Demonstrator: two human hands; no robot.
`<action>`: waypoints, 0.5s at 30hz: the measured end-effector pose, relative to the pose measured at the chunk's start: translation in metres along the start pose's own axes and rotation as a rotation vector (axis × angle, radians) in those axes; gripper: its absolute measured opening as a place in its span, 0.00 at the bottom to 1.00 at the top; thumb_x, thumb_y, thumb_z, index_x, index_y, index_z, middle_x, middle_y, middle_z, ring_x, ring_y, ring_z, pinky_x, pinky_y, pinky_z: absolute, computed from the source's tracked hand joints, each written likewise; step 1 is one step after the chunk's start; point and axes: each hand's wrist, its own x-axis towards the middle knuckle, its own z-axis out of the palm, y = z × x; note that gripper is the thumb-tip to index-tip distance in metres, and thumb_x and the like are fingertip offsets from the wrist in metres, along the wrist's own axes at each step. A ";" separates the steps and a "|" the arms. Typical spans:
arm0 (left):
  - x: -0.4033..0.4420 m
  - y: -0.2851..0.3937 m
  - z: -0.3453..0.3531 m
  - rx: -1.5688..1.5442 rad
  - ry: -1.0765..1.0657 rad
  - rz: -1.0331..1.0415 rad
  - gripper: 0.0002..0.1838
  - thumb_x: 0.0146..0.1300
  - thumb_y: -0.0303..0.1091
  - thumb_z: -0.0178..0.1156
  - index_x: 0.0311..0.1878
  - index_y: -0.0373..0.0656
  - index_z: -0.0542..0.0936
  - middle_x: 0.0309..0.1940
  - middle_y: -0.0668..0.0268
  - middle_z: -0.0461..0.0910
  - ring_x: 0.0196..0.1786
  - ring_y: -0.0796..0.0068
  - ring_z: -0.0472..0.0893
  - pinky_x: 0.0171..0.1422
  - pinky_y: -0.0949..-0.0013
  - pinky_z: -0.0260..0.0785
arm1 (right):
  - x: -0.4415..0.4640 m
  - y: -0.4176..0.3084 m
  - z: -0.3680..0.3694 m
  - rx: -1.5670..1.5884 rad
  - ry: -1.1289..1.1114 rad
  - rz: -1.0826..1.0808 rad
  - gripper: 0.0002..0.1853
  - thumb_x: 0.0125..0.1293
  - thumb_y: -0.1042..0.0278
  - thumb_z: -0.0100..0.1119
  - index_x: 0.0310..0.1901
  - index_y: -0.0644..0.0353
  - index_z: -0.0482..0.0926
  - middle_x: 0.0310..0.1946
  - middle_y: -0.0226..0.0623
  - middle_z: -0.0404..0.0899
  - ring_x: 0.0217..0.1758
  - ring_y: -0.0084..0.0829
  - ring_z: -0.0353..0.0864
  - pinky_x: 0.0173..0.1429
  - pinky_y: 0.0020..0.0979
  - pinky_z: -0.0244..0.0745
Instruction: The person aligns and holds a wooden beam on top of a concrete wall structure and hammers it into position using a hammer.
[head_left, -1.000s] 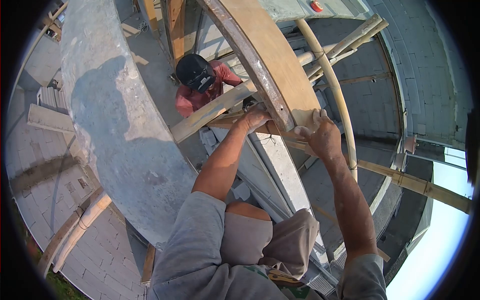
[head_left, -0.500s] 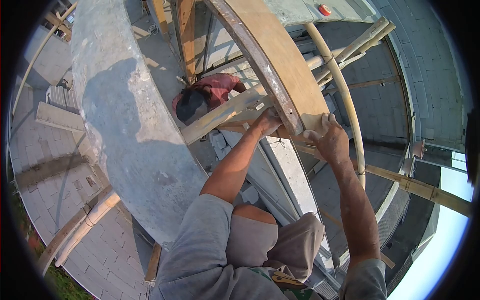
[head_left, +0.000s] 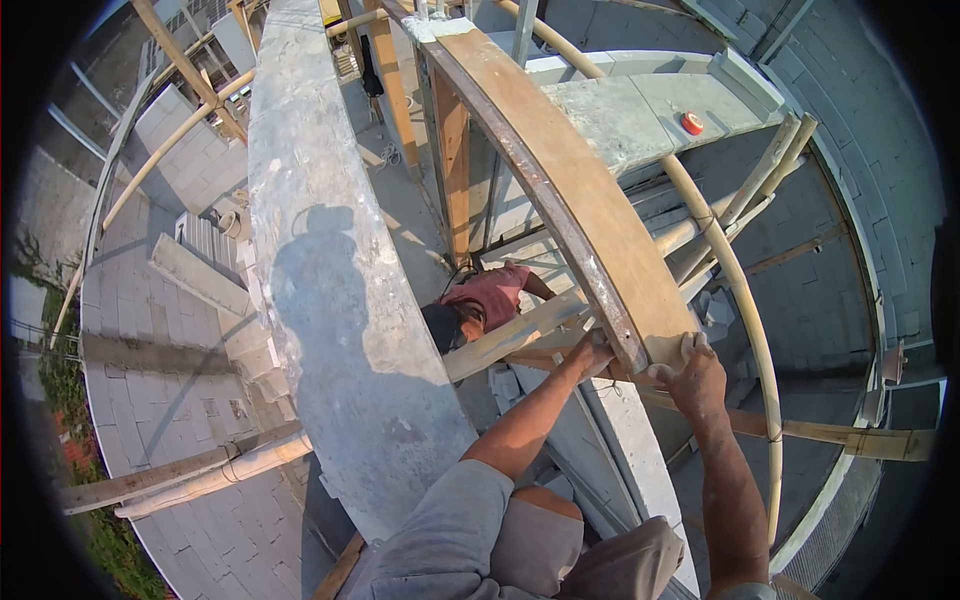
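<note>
A long plywood board with a rusty, paint-spotted metal edge runs from the upper middle down to my hands. My left hand is closed round the lower end of that metal edge, its fingertips partly hidden beneath. On the board's near right corner sits my right hand, with the thumb and fingers gripping the plywood end. Under the board, a wooden beam crosses close to my left hand. Below it, a person in a red shirt and dark cap bends down, hands hidden.
A wide grey slab bearing my shadow lies on the left. Bamboo poles curve past on the right. Behind the board, a red tape roll rests on a pale ledge. A narrow concrete wall top runs beneath my arms.
My view has tilted up, showing the board's far end. Both hands keep their hold on its near end. The person below has bent lower, with the cap now partly behind the beam and slab.
</note>
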 end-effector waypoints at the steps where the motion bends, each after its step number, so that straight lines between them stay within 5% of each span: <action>1: 0.000 -0.004 0.001 -0.034 0.009 0.007 0.16 0.62 0.34 0.63 0.53 0.42 0.79 0.47 0.69 0.81 0.51 0.76 0.77 0.58 0.68 0.71 | 0.001 -0.002 -0.002 0.009 -0.048 0.040 0.49 0.51 0.41 0.73 0.65 0.73 0.68 0.67 0.62 0.65 0.68 0.53 0.71 0.68 0.40 0.72; 6: 0.005 -0.022 -0.007 0.036 -0.057 0.039 0.24 0.64 0.43 0.63 0.60 0.41 0.77 0.56 0.62 0.81 0.59 0.70 0.77 0.64 0.66 0.69 | 0.002 -0.005 -0.008 0.046 -0.082 0.052 0.49 0.51 0.41 0.73 0.65 0.72 0.68 0.67 0.63 0.65 0.70 0.53 0.68 0.69 0.40 0.70; 15: 0.001 -0.007 -0.008 0.143 0.000 0.007 0.24 0.64 0.47 0.60 0.58 0.41 0.79 0.54 0.61 0.82 0.59 0.67 0.78 0.64 0.64 0.69 | 0.005 0.000 0.001 0.051 -0.035 0.039 0.50 0.49 0.41 0.75 0.66 0.71 0.68 0.68 0.61 0.65 0.71 0.52 0.68 0.70 0.41 0.70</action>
